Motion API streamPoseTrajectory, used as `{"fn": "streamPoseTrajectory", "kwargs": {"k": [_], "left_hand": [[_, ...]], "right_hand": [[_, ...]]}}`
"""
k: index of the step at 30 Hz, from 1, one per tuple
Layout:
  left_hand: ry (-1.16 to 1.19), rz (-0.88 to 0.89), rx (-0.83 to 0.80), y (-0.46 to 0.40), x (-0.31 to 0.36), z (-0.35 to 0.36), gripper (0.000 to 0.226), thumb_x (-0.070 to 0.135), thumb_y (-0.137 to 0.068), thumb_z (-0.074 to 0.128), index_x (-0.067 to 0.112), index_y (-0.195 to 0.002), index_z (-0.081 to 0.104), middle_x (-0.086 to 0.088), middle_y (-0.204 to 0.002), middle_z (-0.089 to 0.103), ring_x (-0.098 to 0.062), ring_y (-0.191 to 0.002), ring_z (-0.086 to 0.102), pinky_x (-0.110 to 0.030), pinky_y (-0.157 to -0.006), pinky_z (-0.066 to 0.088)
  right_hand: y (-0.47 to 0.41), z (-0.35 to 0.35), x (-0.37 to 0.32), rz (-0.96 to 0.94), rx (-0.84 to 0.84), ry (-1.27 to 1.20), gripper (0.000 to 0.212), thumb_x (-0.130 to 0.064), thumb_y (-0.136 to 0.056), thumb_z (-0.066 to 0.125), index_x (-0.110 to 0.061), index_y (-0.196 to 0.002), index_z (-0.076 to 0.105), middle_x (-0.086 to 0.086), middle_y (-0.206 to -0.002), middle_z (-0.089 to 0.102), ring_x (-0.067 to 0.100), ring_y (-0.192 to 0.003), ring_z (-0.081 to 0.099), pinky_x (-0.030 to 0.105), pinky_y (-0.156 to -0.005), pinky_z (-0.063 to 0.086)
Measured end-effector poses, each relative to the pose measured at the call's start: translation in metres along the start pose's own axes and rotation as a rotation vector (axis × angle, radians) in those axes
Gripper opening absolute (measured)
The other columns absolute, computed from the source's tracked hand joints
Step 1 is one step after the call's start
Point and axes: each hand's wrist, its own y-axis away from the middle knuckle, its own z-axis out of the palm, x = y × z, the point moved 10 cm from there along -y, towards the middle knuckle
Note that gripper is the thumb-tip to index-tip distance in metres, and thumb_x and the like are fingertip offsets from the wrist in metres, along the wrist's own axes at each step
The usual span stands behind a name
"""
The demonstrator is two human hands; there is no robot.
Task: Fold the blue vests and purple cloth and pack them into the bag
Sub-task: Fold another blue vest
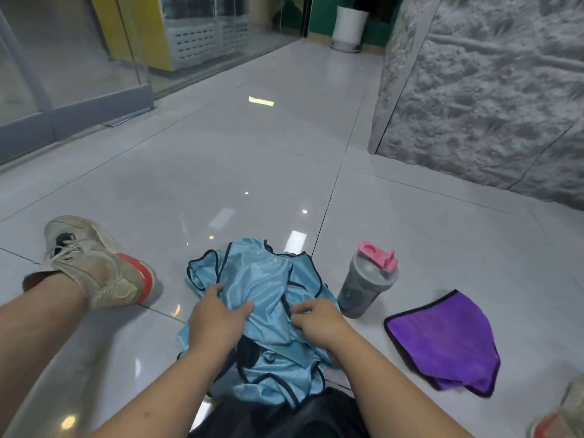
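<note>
Both hands are working the crumpled pile of blue vests (262, 298) on the floor (252, 159), directly in front of the person. As for the grip, the left hand (215, 320) is lying on the shiny fabric with fingers spread and lightly curled into it, pressing more than pinching, while the right hand (316, 320) is curling its fingertips onto a dark-trimmed edge, seemingly pinching it, though the contact itself is hard to make out.

Judging by the sheen and the loose folds, the vests are looking light, limp and slippery; taking them by the bound dark hems or shoulder straps should be giving better purchase than the slick panels. How many vests are in the heap is not clear.

Off to the right, the purple cloth (445, 339) is lying partly folded, well apart from the pile, with a shaker bottle (363, 282) standing between them. A dark fabric mass at the bottom edge is being cut off; whether it is the bag cannot be told.
</note>
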Motion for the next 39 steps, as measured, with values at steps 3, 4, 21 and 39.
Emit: {"fn": "streamPoseTrajectory", "kwargs": {"k": [3,4,21,39], "left_hand": [[0.180,-0.064,0.010,-0.001,0.002,-0.008,0.061,0.052,-0.080,0.083,0.017,-0.128,0.066,-0.003,-0.128,0.067,-0.028,-0.118,0.063,-0.042,-0.102,0.050],[0.265,-0.088,0.014,0.000,0.001,-0.011,0.050,0.053,-0.080,0.083,0.017,-0.112,0.074,0.000,-0.116,0.072,-0.025,-0.109,0.067,-0.045,-0.101,0.053],[-0.174,0.002,-0.203,0.006,-0.012,-0.026,0.037,0.000,-0.086,0.061,0.012,-0.120,0.072,-0.010,-0.096,0.070,-0.027,-0.076,0.067,-0.029,-0.052,0.056],[-0.120,0.259,-0.136,-0.003,0.088,0.003,0.040,0.022,-0.096,0.063,0.019,-0.136,0.059,-0.006,-0.138,0.062,-0.023,-0.120,0.062,-0.036,-0.098,0.048]], "right_hand": [[-0.004,-0.007,0.009,0.042,0.091,0.017,0.008,-0.014,-0.092,0.075,-0.010,-0.095,0.081,0.001,-0.099,0.077,0.018,-0.093,0.071,0.029,-0.084,0.058],[-0.002,-0.011,0.012,0.051,0.118,-0.011,0.004,-0.014,-0.089,0.078,-0.010,-0.089,0.080,0.002,-0.093,0.077,0.017,-0.087,0.071,0.028,-0.077,0.058],[0.046,-0.121,0.043,-0.023,0.463,-0.021,0.037,-0.018,-0.086,0.074,-0.011,-0.053,0.060,-0.005,-0.046,0.054,0.019,-0.054,0.049,0.033,-0.056,0.038],[0.101,-0.156,-0.007,-0.244,0.142,-0.997,0.008,-0.009,-0.061,0.064,-0.004,-0.061,0.070,0.014,-0.066,0.064,0.025,-0.058,0.062,0.030,-0.058,0.047]]}}
